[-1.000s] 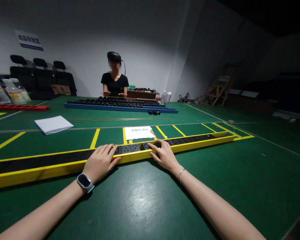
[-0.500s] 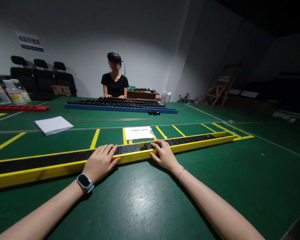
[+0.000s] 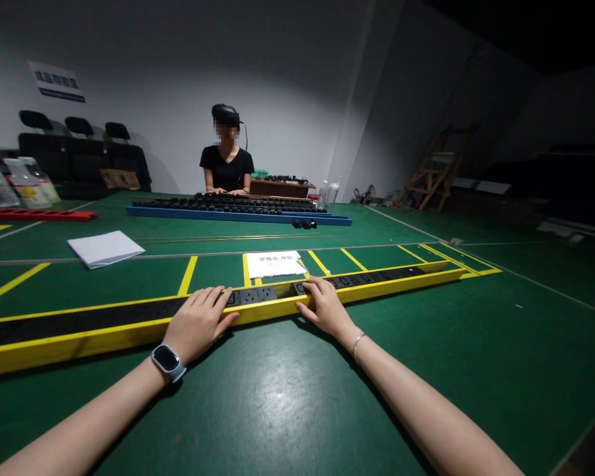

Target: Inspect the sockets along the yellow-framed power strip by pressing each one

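A long yellow channel rail (image 3: 262,315) lies slantwise across the table, filled with black socket modules (image 3: 258,294). My left hand (image 3: 198,320) is wrapped over the rail left of the middle, fingertips on the modules and thumb along the near wall. To its right, my right hand (image 3: 324,305) has its fingers on a socket module (image 3: 299,288) and its thumb against the near wall. Between the two hands, a short gap (image 3: 285,291) in the row bares the rail's inside. The modules under my palms and fingers are partly hidden.
White printed paper (image 3: 272,263) lies just behind the rail, folded white sheets (image 3: 106,249) farther left. Thin rods (image 3: 228,237) and blue rails (image 3: 238,216) with black modules lie beyond. A person (image 3: 227,165) sits across the table. Bottles (image 3: 22,182) and a red rail (image 3: 39,215) are at left.
The gap in the row looks slightly wider, with the module under my right fingers a little farther right. My left hand keeps its place on the rail.
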The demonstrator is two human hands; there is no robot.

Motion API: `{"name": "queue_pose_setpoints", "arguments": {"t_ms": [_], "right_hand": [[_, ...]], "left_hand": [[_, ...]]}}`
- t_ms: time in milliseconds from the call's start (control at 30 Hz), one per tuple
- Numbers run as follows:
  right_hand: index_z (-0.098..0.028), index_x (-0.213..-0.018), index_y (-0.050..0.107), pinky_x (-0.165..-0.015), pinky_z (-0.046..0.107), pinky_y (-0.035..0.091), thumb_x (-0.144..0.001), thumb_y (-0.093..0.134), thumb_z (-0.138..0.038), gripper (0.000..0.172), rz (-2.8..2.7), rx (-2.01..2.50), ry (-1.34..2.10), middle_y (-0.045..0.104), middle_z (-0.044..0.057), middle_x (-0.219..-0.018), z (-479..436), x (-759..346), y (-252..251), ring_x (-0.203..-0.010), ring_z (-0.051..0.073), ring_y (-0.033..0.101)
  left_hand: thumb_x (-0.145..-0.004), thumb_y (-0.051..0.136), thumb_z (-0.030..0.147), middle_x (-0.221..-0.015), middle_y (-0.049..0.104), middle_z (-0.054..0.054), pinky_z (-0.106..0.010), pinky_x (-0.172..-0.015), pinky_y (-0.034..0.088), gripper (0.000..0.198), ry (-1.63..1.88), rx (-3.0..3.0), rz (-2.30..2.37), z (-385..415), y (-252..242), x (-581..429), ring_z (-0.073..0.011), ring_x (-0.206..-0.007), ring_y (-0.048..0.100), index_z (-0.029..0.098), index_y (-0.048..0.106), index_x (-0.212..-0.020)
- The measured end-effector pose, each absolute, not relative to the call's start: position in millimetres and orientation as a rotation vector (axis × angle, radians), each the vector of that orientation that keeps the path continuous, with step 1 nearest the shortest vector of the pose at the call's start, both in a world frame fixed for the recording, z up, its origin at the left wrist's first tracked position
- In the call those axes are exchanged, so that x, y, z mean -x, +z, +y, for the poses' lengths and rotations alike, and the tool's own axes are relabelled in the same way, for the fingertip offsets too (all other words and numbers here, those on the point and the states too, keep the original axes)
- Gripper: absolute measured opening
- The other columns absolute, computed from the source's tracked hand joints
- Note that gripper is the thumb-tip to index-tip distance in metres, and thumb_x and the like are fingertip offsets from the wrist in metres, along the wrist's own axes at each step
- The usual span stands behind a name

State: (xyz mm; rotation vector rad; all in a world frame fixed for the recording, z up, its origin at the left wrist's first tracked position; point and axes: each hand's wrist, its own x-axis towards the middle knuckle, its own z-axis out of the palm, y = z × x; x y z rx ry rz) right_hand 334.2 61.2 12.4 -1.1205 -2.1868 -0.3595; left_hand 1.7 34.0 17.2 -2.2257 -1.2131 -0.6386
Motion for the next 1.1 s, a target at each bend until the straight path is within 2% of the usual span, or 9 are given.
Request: {"name": "queue_pose_setpoints", "arguments": {"t_ms": [267,1100], "right_hand": [[-0.026,-0.135,0.051,-0.098,0.047,0.042,-0.091,0.056,-0.040,0.047,-2.255,1.163,-0.436,0.051,0.013,-0.124,58.1,-334.1,16.3,-0.114,0.028,0.049],[-0.021,-0.129,0.058,-0.100,0.046,0.042,-0.087,0.062,-0.041,0.046,-2.193,1.143,-0.366,0.053,0.014,-0.123,61.7,-336.0,11.0,-0.115,0.028,0.050]], "left_hand": [[-0.091,0.044,0.051,-0.119,0.065,-0.016,-0.044,-0.094,0.047,0.055,-0.574,2.193,-1.200,33.2,18.0,-1.7,-0.0290,-0.107,0.060,0.011,0.058,-0.126],[-0.091,0.046,0.051,-0.117,0.066,-0.016,-0.044,-0.093,0.048,0.054,-0.597,2.190,-1.192,32.7,18.5,-1.7,-0.0294,-0.106,0.061,0.010,0.059,-0.124]]}}
